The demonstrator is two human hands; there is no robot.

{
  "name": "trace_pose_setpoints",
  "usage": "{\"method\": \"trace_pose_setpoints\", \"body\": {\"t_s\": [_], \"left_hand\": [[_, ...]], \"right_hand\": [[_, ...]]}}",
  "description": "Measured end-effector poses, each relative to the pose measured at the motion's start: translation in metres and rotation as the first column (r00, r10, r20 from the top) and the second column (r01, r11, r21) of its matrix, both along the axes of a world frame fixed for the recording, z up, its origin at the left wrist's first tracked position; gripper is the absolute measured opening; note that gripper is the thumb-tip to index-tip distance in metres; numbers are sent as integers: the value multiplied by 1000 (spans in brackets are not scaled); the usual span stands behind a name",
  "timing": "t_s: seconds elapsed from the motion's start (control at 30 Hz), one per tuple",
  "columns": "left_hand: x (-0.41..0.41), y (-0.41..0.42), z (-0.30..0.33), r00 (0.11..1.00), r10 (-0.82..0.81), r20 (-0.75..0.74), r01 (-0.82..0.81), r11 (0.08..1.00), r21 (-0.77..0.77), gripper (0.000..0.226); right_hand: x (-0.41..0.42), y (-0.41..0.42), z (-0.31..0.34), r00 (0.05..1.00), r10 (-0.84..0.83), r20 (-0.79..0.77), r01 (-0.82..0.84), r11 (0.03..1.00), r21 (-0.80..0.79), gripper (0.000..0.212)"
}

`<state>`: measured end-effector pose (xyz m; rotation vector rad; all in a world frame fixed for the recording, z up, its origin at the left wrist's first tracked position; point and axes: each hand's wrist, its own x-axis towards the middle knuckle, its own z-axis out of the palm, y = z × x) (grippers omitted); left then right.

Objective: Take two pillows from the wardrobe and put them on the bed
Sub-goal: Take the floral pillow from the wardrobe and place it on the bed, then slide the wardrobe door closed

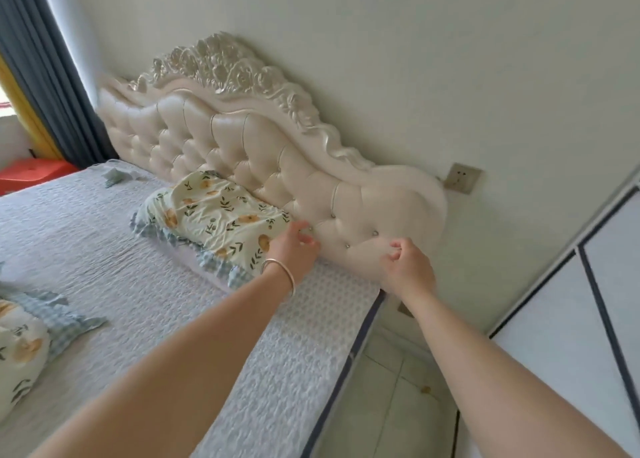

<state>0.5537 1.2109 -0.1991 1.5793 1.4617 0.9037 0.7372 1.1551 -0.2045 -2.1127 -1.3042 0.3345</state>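
A floral pillow with a blue checked frill (214, 216) lies on the bed (104, 256), its long side against the tufted headboard (263, 152). My left hand (294, 248), a bangle on its wrist, is at the pillow's right end with loosely curled fingers and no fabric visibly pinched. My right hand (408, 267) hovers in front of the headboard's right end, fingers half curled and apart, holding nothing. A second floral pillow (20, 353) lies at the bed's left, partly cut off by the frame edge.
A white wardrobe with dark trim (588, 319) stands at the right, beyond a narrow strip of tiled floor (391, 405). A wall socket (462, 178) sits beside the headboard. Dark curtains (45, 69) and a red box (31, 173) are at the far left.
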Motion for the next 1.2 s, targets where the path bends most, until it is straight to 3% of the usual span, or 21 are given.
{"method": "trace_pose_setpoints", "body": {"t_s": [0.17, 0.43, 0.87, 1.2], "left_hand": [[-7, -92, 10, 997, -57, 46, 56, 998, 28, 41], [-28, -212, 50, 937, -348, 28, 339, 926, 168, 42], [-73, -379, 93, 742, -665, 79, 631, 733, 253, 44], [-110, -525, 111, 614, -785, 85, 733, 607, 308, 41]], "right_hand": [[-4, -103, 6, 997, -66, -29, 67, 997, 42, 38], [-55, -237, 47, 984, -168, -58, 177, 962, 207, 50], [-159, -456, 88, 860, -496, -119, 508, 813, 285, 54], [-224, -600, 110, 794, -602, -78, 585, 725, 363, 46]]}}
